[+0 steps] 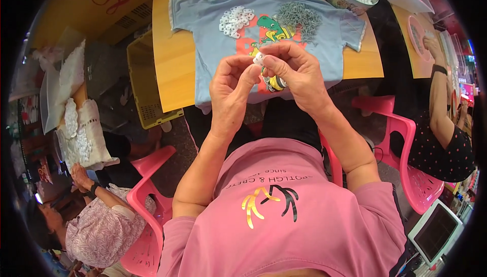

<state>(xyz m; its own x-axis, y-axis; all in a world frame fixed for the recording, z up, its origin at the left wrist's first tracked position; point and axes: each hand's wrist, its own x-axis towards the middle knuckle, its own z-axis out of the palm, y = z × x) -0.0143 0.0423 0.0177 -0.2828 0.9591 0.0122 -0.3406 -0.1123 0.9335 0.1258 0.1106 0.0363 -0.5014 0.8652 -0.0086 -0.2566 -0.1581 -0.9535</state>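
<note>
Over the bench (175, 81) the blue shirt (210, 28) is spread, and now, in front of the grey heap (300, 19) and the white heap (237, 21), the left hand (231, 80) and right hand (300, 73) are both closed in a pinch, the small white piece (258, 59) being held up between their fingertips. Light, stiff plastic is to be expected here, perhaps slippery, hardly fragile; it is best gripped by its outer edges, with only light pressure applied.
</note>
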